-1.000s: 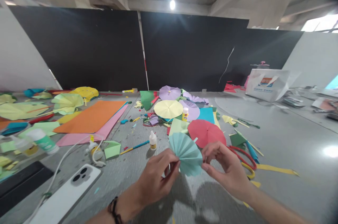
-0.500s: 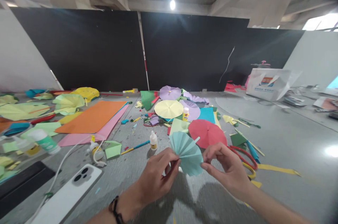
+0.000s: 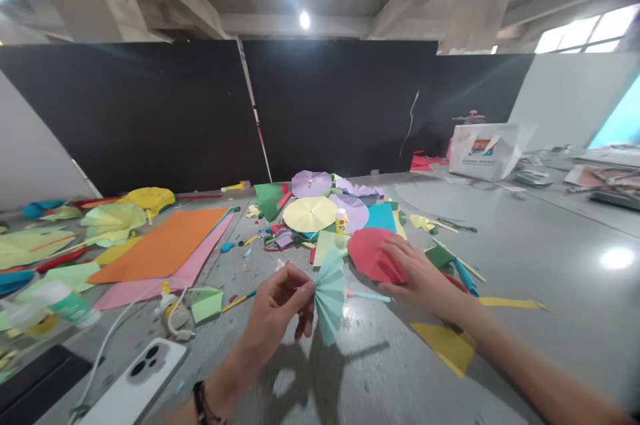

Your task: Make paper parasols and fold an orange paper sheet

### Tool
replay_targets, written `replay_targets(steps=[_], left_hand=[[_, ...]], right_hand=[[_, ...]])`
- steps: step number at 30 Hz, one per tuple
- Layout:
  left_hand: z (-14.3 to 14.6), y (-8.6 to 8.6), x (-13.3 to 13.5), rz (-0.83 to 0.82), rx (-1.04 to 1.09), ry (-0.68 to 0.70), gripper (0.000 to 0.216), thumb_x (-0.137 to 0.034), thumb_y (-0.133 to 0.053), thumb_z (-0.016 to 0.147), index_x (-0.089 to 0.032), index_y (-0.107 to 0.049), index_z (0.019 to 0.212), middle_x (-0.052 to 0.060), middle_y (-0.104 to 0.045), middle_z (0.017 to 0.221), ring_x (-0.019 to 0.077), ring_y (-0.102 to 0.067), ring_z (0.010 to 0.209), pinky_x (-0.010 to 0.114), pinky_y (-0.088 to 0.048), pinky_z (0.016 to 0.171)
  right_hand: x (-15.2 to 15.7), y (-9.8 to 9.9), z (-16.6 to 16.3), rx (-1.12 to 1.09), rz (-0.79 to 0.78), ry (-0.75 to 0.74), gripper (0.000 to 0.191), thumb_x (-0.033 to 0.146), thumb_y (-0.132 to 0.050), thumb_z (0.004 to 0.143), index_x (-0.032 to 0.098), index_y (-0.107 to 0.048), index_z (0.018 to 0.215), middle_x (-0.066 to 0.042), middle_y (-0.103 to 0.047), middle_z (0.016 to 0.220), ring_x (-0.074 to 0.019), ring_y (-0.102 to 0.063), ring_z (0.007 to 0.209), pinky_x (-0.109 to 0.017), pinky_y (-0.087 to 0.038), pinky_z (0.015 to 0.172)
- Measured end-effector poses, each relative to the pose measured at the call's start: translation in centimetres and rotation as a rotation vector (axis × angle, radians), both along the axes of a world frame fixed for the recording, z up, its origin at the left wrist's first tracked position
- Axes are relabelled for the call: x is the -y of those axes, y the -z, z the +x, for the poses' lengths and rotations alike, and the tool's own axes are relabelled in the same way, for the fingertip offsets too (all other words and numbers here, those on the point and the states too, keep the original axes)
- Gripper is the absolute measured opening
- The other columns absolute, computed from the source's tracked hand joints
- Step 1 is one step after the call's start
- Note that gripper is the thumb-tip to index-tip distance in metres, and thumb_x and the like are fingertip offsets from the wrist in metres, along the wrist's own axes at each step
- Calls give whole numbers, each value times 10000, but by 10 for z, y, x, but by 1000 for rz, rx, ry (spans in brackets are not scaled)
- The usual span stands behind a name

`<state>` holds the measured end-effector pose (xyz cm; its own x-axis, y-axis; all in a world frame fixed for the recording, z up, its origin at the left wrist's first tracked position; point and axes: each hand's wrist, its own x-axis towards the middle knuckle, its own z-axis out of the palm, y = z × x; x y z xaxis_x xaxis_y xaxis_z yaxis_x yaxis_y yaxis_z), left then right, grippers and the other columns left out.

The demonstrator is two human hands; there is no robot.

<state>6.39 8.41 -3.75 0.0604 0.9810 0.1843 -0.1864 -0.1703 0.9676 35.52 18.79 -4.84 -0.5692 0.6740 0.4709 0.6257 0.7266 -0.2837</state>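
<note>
My left hand [image 3: 275, 307] pinches a pleated light-blue paper fan [image 3: 327, 295] at its centre and holds it above the grey table [image 3: 525, 258]. A thin light-blue stick [image 3: 367, 296] pokes out of the fan toward the right. My right hand [image 3: 415, 270] rests on the edge of a red paper circle [image 3: 367, 253] lying on the table, fingers curled over it.
Paper umbrellas in yellow [image 3: 310, 213] and purple [image 3: 311, 183] lie behind, with a small glue bottle [image 3: 341, 219]. Orange sheet [image 3: 163, 243] at left, white phone [image 3: 135, 381] with cable near the front left, yellow paper scrap [image 3: 445, 345], white box [image 3: 483, 150] far right.
My right hand let go of the blue fan and moved forward onto the red paper circle. The left hand keeps the fan, now turned edge-on. The view shifted slightly.
</note>
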Motion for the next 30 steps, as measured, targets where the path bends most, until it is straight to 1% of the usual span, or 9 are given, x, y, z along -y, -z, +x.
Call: replay_targets(steps=[2,6,11,14,17,19,21,26,30], left_hand=[[0,4,-2,-39,2,15,362,-473,-733,861,-177,-532,808,-52,-589,580,106,-574,364,161,-384,310],[-1,12,-5,-81,13,39,384,-509,-725,859,-186,-522,821,-79,-538,548,75,-506,336,163,-387,324],[1,16,-6,-86,-16,63,405,-547,-715,855,-196,-513,839,-104,-463,523,49,-415,335,153,-354,326],[-1,8,-4,-86,-63,79,427,-569,-712,846,-200,-498,818,-101,-459,514,50,-393,337,155,-338,320],[-7,-1,0,-91,-157,137,407,-542,-705,863,-190,-506,814,-77,-507,524,59,-435,347,155,-331,332],[-9,-2,0,-112,-188,176,391,-522,-708,869,-185,-516,822,-62,-535,534,66,-461,355,158,-345,339],[-8,4,-1,-158,-153,202,390,-518,-721,861,-187,-516,836,-59,-550,539,68,-471,359,157,-363,344],[10,32,-9,-249,11,252,412,-542,-739,833,-207,-501,864,-41,-596,554,111,-567,377,165,-407,337],[19,40,-11,-240,27,259,452,-569,-764,794,-206,-506,869,-24,-615,589,151,-629,429,196,-466,347]], right_hand=[[-2,10,0,59,-16,-7,582,309,-726,844,192,-544,1384,-198,-532,1486,-398,-448,1409,-615,-422,1107],[-6,24,-1,118,-11,-6,548,123,-565,875,133,-522,1422,-219,-537,1477,-359,-494,1383,-578,-451,1101],[-14,25,0,118,23,29,527,43,-427,907,137,-533,1415,-207,-562,1459,-322,-548,1346,-560,-476,1089],[-11,21,1,123,38,11,526,45,-471,883,141,-564,1392,-199,-591,1439,-330,-570,1323,-554,-493,1073],[-1,15,0,142,44,-36,443,65,-558,843,183,-678,1253,-150,-693,1324,-334,-648,1222,-527,-534,1027],[4,9,1,140,58,-41,391,62,-560,842,201,-717,1172,-125,-732,1262,-322,-677,1174,-508,-546,1008],[5,2,4,120,80,-8,395,48,-517,866,199,-710,1175,-127,-738,1246,-308,-688,1155,-485,-559,980],[-6,-20,25,13,138,146,431,60,-413,934,187,-617,1292,-153,-721,1249,-310,-713,1077,-464,-576,881],[-10,-27,33,-93,177,220,408,129,-366,999,179,-532,1368,-149,-739,1177,-306,-729,1010,-446,-574,838]])
